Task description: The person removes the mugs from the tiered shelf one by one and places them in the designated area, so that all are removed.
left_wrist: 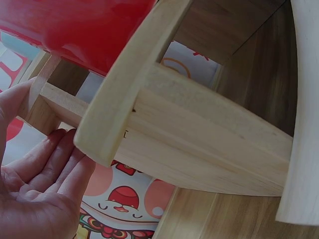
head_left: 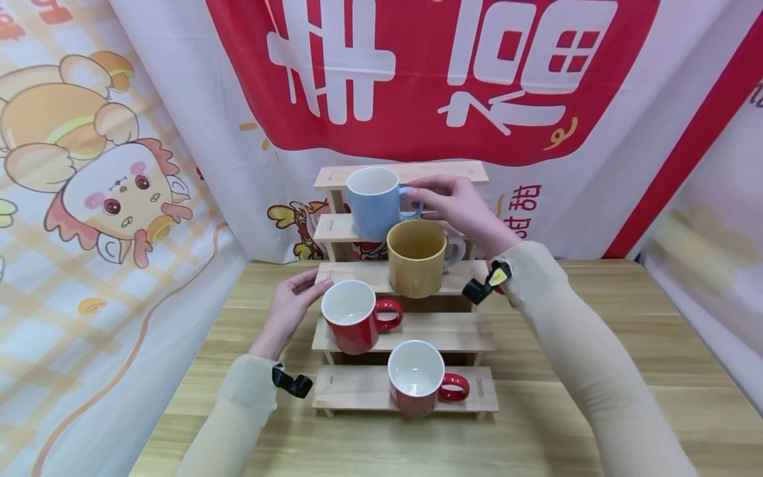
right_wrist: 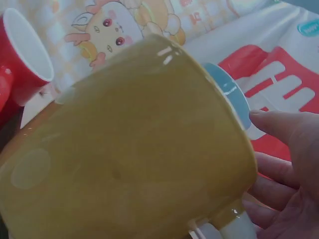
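On the second tier from the top of a five-tier wooden stand (head_left: 444, 331), one light-blue mug (head_left: 374, 207), upright, mouth up, with its handle turned toward the right hand (head_left: 453, 202). Directly left of those fingertips, then, near enough to touch; by far the nearer hand of the two. With thumb and fingers bent together at the upper end of the handle, judged a light pinch, though hidden at that point in the right wrist view by the mustard-yellow mug (head_left: 416, 260). Just in front and one tier lower, that yellow obstacle, near the knuckles; judged a likely bump in any downward or forward pull, and with upright weight hanging to one side of the grip.

Farther off, lower left, the left hand (head_left: 292, 305), with fingers nearly straight, touching the stand's left end and holding no mug. Just beside its thumb, on the fourth tier, a bright red mug (head_left: 352, 328). On the lowest tier, right of middle, a red-handled mug (head_left: 417, 394). Behind everything, a printed curtain (head_left: 417, 142).
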The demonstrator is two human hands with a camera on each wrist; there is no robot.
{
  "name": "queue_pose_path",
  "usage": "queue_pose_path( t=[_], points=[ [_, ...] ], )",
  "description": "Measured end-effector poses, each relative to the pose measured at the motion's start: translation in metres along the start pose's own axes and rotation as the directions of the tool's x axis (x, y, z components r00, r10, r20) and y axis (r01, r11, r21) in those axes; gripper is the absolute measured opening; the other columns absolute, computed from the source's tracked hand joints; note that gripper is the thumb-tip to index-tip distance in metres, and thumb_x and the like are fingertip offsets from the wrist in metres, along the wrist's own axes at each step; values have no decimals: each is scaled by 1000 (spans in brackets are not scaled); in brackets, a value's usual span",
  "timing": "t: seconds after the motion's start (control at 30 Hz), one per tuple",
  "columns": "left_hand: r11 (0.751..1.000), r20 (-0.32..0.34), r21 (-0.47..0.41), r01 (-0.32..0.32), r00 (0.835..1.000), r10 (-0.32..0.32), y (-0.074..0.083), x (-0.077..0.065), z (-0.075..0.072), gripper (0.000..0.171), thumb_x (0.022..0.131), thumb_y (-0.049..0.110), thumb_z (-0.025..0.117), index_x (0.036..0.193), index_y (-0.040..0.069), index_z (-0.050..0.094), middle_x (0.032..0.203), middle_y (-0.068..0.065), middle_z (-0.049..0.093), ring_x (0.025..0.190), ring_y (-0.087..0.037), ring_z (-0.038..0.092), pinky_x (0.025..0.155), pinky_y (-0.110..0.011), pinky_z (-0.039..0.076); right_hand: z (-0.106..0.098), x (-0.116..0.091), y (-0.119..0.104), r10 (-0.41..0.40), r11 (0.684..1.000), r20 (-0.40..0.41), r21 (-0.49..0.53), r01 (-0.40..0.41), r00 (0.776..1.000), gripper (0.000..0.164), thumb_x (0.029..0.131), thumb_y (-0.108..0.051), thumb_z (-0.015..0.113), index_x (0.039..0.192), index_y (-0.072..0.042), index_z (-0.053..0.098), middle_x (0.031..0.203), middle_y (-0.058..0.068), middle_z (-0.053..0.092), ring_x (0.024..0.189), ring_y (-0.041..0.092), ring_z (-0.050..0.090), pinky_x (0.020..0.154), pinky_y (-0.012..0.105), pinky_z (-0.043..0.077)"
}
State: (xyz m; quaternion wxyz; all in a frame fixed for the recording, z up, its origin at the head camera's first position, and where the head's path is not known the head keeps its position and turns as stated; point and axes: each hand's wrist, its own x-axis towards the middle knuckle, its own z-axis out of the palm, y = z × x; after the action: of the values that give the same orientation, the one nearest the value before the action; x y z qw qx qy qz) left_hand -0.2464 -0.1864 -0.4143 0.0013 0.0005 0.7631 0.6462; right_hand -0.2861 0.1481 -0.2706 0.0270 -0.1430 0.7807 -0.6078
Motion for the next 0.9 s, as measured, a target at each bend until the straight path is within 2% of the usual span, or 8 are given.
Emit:
queue_pose_path(
  t=[0.23, 0.9],
  points=[
    [1000, -4, -3, 3, 1000, -3, 0, -1, 0, 64, 90, 33, 81, 140, -1, 58, 132, -17, 63, 121, -25, 58, 107, -37, 47, 4, 16, 7, 51, 997, 37, 64, -54, 998, 44, 97, -40, 71, 130, -12, 69, 124, 8, 69, 115, 27, 65, 91, 40, 59],
    [1000, -7, 5, 10, 1000, -10, 0, -1, 0, 63, 91, 33, 81, 139, 0, 59, 133, -17, 63, 122, -26, 58, 107, -38, 47, 3, 19, 13, 20, 997, 10, 69, -21, 1000, 41, 95, -41, 73, 126, -14, 72, 119, 6, 72, 108, 24, 69, 91, 40, 59]
  ],
)
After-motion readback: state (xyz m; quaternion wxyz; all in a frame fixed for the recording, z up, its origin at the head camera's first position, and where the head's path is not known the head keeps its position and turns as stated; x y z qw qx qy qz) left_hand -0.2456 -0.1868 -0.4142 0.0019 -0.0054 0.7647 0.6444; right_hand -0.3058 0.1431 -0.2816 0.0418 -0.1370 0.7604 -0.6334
